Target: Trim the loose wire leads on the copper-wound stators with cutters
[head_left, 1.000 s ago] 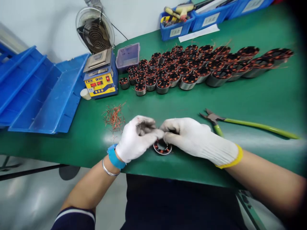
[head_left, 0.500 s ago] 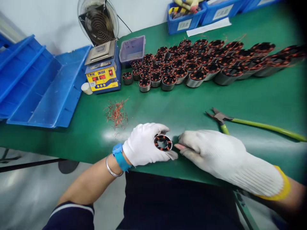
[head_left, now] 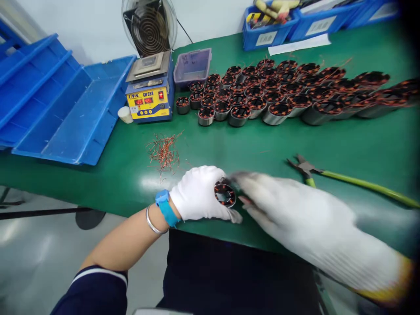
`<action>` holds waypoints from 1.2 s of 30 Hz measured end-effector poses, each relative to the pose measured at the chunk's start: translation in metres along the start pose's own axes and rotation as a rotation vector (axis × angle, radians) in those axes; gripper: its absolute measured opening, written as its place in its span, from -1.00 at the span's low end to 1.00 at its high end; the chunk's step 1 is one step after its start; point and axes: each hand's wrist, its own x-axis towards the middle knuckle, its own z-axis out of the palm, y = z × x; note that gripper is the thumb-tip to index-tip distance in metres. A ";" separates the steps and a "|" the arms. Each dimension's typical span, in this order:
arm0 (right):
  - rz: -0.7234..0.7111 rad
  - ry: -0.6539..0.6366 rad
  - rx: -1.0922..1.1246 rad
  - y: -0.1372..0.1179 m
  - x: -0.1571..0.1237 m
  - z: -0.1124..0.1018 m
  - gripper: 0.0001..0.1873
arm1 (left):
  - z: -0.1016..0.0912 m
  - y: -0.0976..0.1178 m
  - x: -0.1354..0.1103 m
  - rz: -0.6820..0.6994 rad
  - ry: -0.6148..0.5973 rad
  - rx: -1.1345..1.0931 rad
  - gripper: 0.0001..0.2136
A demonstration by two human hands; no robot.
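Note:
A small motor stator (head_left: pixel 225 195), a metal ring with black insulation and orange copper windings, is tilted above the green bench near its front edge. My left hand (head_left: pixel 201 194), in a white glove, is closed around the stator from the left, with the thumb below it. Just right of the stator is my gloved right hand (head_left: pixel 282 205), smeared by motion. Its upper fingers reach close to the stator's top right rim; contact and grip cannot be made out. Green-handled cutting pliers (head_left: pixel 306 167) lie with their jaws apart, beyond the right hand.
Many stators (head_left: pixel 241 114) stand in rows along the back of the green bench (head_left: pixel 131 188). Copper wire scraps (head_left: pixel 164 152) are piled at left centre. Behind them are a yellow-and-blue solder pot unit (head_left: pixel 149 104), a purple bin (head_left: pixel 192 68) and a blue tray (head_left: pixel 75 122).
The right hand has moved up and left toward the stator's rim, its fingertips spreading from a closer pinch. The stator tilts more in the left hand. The whole view has shifted slightly.

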 end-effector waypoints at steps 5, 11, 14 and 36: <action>-0.180 0.001 -0.158 -0.004 0.002 0.018 -0.71 | 0.002 -0.003 0.002 0.062 -0.020 0.036 -0.39; -0.138 -0.105 -0.154 0.011 -0.006 0.009 -0.67 | 0.005 -0.005 0.003 0.068 -0.029 0.038 -0.34; 0.048 -0.123 -0.048 0.010 -0.011 -0.003 -0.67 | 0.004 -0.004 0.002 0.064 -0.037 0.033 -0.35; 0.338 -0.348 0.225 0.029 -0.021 0.005 -0.60 | -0.001 -0.005 -0.007 0.138 0.029 -0.149 -0.50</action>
